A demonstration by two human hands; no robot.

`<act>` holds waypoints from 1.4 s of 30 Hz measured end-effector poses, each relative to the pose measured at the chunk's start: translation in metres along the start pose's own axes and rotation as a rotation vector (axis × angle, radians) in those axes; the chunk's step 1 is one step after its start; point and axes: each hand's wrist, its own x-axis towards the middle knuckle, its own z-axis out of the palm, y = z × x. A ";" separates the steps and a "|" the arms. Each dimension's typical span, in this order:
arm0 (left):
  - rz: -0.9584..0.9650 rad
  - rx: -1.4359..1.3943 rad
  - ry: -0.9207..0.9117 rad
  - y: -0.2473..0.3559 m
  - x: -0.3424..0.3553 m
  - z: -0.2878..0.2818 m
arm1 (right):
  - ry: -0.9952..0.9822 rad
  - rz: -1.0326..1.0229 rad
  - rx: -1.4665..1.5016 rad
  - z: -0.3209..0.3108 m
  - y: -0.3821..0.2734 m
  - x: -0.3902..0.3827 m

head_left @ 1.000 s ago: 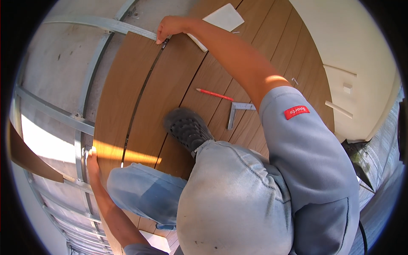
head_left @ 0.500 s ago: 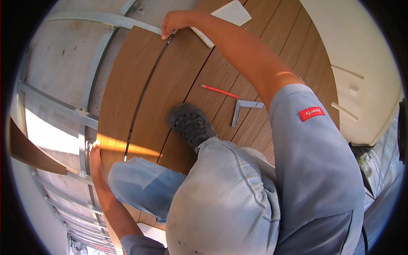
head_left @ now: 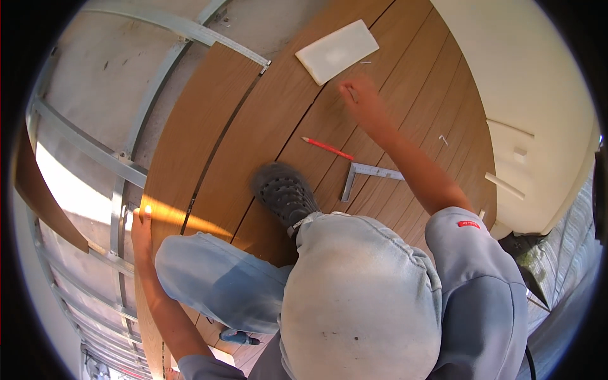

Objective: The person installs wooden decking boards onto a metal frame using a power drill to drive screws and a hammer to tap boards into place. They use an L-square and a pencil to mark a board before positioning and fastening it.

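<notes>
One outermost brown plank (head_left: 187,126) at 10 o'clock now has only the left hand (head_left: 143,231) at its edge, near 9 o'clock, grip partly hidden; the right hand (head_left: 365,107), curled and blurred at 1 o'clock, contents unclear, has quit the far end, leaving it unsteadied

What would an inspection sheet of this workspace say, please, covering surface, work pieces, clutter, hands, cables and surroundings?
Surface: brown planks side by side, dark gaps between them.
Work pieces: outer plank, beside the metal frame.
Clutter: red pencil, metal square, white slab.
Hands: left hand at the outer plank's edge; right hand above the planks, blurred, contents unclear.
Cables: one black cable, lower right.
Surroundings: metal frame left, cream surface right.
</notes>
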 end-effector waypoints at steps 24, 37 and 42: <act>0.411 0.361 0.644 -0.048 -0.137 0.117 | -0.612 -0.846 -0.557 0.006 0.003 0.138; -0.067 -0.005 0.405 -0.032 -0.260 0.133 | -0.737 -1.060 -0.259 0.109 -0.198 0.095; -0.430 -0.507 0.414 0.019 -0.356 0.093 | -0.717 -1.342 -0.204 0.206 -0.307 0.066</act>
